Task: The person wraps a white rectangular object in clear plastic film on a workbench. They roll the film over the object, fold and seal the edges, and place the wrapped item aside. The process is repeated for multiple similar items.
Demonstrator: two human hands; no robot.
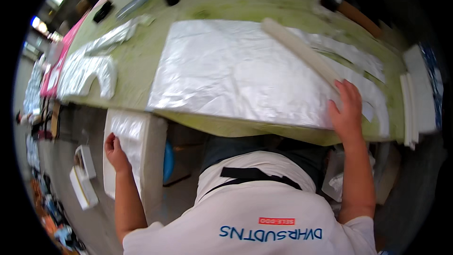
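Note:
My right hand (348,108) is at the near right edge of the table, its fingers and thumb around the near end of a long beige tube (302,49). The tube slants away to the far left, lying across a silvery sheet (212,71) with a creased surface. My left hand (114,150) is off the table at the left, fingers curled in and slightly blurred. Whatever it may hold is too small to make out. Below and beside it stands a white block-shaped bundle (125,127) with a shiny plastic top.
On the green-covered table (137,66) lie silvery cut pieces (87,75) at left and white curved pieces (373,92) at right. A clear bottle (133,7) and a black object (103,12) lie at the far left. White panels (420,94) stand at the right edge.

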